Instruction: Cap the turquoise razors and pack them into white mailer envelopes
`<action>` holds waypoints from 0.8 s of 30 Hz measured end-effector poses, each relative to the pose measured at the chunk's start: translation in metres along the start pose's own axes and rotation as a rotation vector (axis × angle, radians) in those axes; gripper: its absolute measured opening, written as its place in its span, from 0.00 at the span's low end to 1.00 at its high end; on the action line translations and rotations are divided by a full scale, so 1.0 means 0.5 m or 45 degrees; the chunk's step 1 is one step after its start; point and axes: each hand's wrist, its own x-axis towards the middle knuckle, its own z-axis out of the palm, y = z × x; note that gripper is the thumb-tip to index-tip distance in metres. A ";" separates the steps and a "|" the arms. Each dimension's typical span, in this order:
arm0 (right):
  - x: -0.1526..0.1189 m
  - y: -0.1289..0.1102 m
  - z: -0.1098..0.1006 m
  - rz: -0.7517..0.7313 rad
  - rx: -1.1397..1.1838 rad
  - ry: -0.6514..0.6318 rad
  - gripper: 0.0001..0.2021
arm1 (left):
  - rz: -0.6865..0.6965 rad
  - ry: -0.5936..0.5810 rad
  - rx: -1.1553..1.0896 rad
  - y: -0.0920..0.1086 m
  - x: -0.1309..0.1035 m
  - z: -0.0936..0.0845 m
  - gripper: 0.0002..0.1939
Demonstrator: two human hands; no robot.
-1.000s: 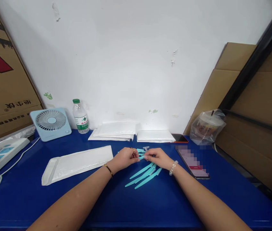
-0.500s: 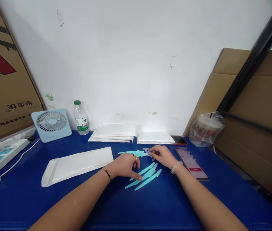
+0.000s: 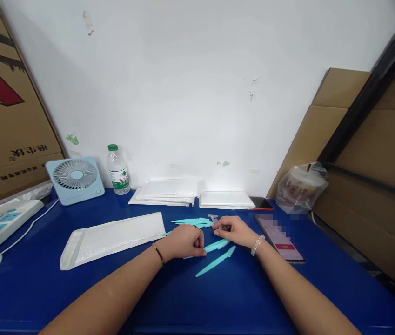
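Several turquoise plastic knives [image 3: 216, 262] lie on the blue table, one of them apart at the front. My left hand [image 3: 186, 242] is closed on turquoise knives that are bunched together, their handles partly under its fingers. Behind it rests another group of turquoise knives [image 3: 190, 221]. My right hand [image 3: 234, 229] has its fingers curled beside small clear plastic pieces [image 3: 212, 217], above the tips of the bunched knives; what its fingertips hold, if anything, is hidden. A white padded envelope [image 3: 117, 237] lies flat to the left of my left hand.
Stacked white envelopes [image 3: 167, 188] and a red-edged phone [image 3: 263, 203] lie by the wall. A fan [image 3: 76, 180], bottle [image 3: 118, 174] and power strip [image 3: 12, 221] stand left. At right are a large phone [image 3: 281, 239] and a bagged cup [image 3: 300, 186].
My left hand has closed and drawn knives together, leaving one apart in front. My right hand has moved slightly toward me, off the clear pieces, with its fingers curled more.
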 end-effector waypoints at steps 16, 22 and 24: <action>0.004 0.028 -0.004 0.103 0.288 -0.097 0.17 | -0.131 0.209 -0.050 -0.021 0.007 -0.014 0.13; 0.006 0.058 -0.017 0.155 0.048 0.078 0.17 | -0.260 0.352 0.102 -0.047 0.009 -0.019 0.10; 0.006 0.054 -0.014 0.089 -0.122 0.193 0.15 | -0.238 0.408 0.107 -0.043 0.004 -0.020 0.13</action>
